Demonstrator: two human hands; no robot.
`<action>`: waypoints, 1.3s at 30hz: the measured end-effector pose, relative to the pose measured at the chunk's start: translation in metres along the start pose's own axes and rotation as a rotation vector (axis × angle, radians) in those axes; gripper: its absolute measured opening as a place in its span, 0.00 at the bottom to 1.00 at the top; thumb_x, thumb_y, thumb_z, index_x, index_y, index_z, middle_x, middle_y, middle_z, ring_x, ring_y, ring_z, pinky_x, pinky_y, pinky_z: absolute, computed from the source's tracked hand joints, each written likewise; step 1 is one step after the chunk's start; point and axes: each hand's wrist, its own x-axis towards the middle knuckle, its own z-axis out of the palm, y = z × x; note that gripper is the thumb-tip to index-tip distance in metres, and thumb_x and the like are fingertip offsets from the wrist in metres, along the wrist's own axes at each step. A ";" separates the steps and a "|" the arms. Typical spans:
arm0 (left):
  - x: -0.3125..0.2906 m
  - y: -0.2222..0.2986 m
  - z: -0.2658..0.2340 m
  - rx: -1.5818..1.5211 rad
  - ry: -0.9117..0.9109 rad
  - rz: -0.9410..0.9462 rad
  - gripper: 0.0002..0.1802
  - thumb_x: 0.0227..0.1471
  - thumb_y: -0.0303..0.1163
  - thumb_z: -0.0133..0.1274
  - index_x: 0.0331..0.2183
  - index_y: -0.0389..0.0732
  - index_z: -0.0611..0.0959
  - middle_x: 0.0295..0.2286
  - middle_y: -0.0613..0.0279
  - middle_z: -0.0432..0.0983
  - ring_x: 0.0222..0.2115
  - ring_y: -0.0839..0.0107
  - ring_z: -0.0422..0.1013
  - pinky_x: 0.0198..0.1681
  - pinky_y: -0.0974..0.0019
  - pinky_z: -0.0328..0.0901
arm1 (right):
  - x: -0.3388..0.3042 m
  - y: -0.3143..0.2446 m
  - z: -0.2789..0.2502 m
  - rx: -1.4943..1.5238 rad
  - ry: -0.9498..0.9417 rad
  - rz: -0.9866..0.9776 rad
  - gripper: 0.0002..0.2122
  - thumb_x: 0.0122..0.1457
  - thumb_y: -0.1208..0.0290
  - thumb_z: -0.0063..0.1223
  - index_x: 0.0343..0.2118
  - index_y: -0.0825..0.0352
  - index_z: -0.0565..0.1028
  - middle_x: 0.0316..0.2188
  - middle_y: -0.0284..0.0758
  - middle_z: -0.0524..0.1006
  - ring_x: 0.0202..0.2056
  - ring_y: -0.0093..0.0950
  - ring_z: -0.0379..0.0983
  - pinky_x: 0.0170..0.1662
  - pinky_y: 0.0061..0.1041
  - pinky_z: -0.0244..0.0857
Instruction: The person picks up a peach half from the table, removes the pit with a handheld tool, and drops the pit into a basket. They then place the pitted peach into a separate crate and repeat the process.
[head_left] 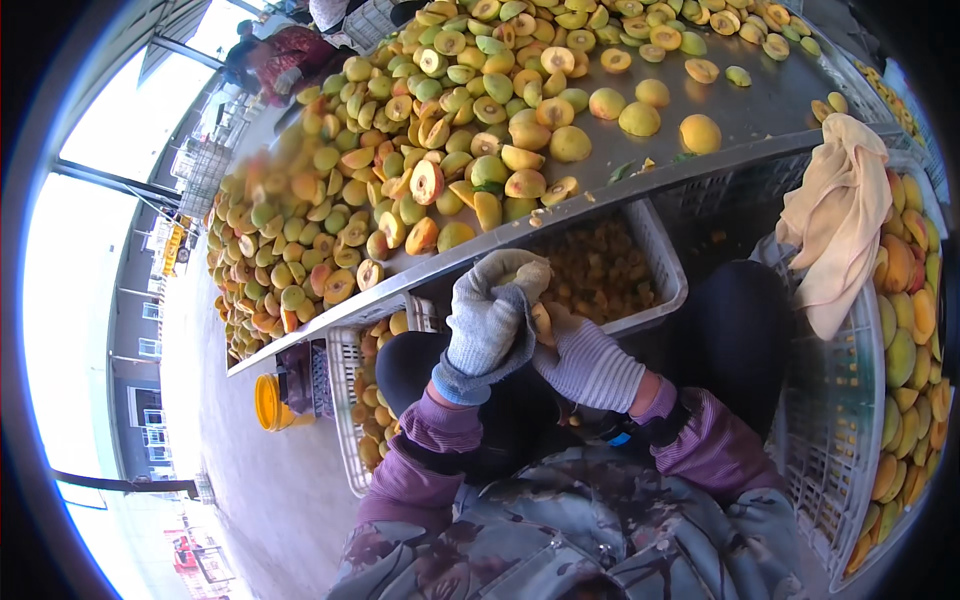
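My left hand [487,318], in a grey-white knit glove, is closed in front of me, just below the table edge. A piece of peach [543,324] shows orange between my two hands, mostly covered by the gloves. My right hand [600,368], in a striped grey glove, is closed and pressed up against the left one. Its fingertips are hidden, and I cannot make out what they grip. Behind my hands stands a pale crate [668,285] holding many small brownish pits or scraps [600,265]. Halved peaches [427,182] and whole ones [700,133] are heaped on the metal table [625,180].
A crate of peach halves [347,400] stands by my left knee. At my right, a larger crate [830,420] full of halves has a peach-coloured cloth [840,215] over its rim. A yellow bucket [272,403] sits left on the floor. Another person [285,62] is at the far left.
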 end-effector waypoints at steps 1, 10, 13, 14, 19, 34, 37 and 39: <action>0.007 -0.006 -0.002 0.074 0.054 0.036 0.13 0.56 0.33 0.53 0.36 0.32 0.80 0.25 0.65 0.76 0.26 0.79 0.70 0.31 0.75 0.65 | 0.000 0.000 0.002 0.001 0.000 0.000 0.17 0.56 0.71 0.47 0.47 0.73 0.66 0.41 0.51 0.72 0.42 0.48 0.72 0.43 0.37 0.67; 0.028 0.003 -0.013 0.096 -0.129 -0.225 0.14 0.56 0.36 0.54 0.30 0.33 0.82 0.22 0.61 0.77 0.24 0.78 0.71 0.28 0.75 0.65 | -0.004 -0.005 0.000 0.285 0.030 0.020 0.09 0.57 0.74 0.49 0.40 0.71 0.70 0.33 0.46 0.76 0.36 0.45 0.74 0.40 0.35 0.68; 0.029 0.001 -0.015 0.123 -0.155 -0.281 0.15 0.57 0.38 0.53 0.30 0.33 0.82 0.21 0.64 0.77 0.22 0.80 0.70 0.26 0.75 0.64 | -0.005 -0.006 -0.001 0.237 -0.047 0.112 0.10 0.57 0.74 0.49 0.41 0.71 0.70 0.35 0.47 0.75 0.38 0.45 0.73 0.42 0.35 0.67; 0.028 0.002 -0.011 0.215 -0.131 -0.248 0.15 0.57 0.37 0.52 0.29 0.33 0.82 0.22 0.61 0.77 0.23 0.78 0.71 0.28 0.74 0.65 | -0.004 -0.002 0.000 0.320 -0.041 0.058 0.10 0.58 0.73 0.49 0.41 0.71 0.70 0.35 0.48 0.75 0.38 0.46 0.73 0.42 0.36 0.68; 0.017 -0.011 0.003 0.131 0.113 0.133 0.15 0.56 0.36 0.51 0.28 0.32 0.82 0.24 0.60 0.79 0.25 0.77 0.72 0.30 0.74 0.66 | 0.001 -0.011 -0.006 0.476 -0.075 0.042 0.11 0.57 0.73 0.48 0.42 0.71 0.71 0.35 0.49 0.75 0.41 0.47 0.73 0.43 0.38 0.67; 0.028 -0.030 -0.001 -0.690 -0.446 0.133 0.19 0.52 0.42 0.52 0.22 0.34 0.77 0.21 0.49 0.73 0.24 0.58 0.73 0.29 0.63 0.69 | -0.002 -0.025 -0.014 0.920 -0.357 0.419 0.08 0.58 0.69 0.53 0.37 0.65 0.70 0.16 0.27 0.68 0.14 0.17 0.64 0.16 0.20 0.59; 0.026 -0.026 0.012 -0.661 -0.317 0.109 0.23 0.58 0.49 0.45 0.27 0.37 0.75 0.25 0.53 0.72 0.26 0.59 0.72 0.29 0.60 0.68 | -0.005 -0.020 -0.016 1.044 -0.302 0.466 0.06 0.59 0.69 0.52 0.33 0.65 0.70 0.14 0.28 0.68 0.11 0.18 0.63 0.14 0.19 0.57; 0.025 -0.019 0.012 -0.739 -0.012 0.004 0.26 0.60 0.55 0.41 0.35 0.39 0.75 0.31 0.55 0.72 0.31 0.60 0.72 0.32 0.61 0.69 | -0.002 -0.016 -0.019 1.166 -0.317 0.508 0.10 0.59 0.64 0.53 0.31 0.66 0.69 0.14 0.29 0.67 0.10 0.18 0.62 0.14 0.20 0.58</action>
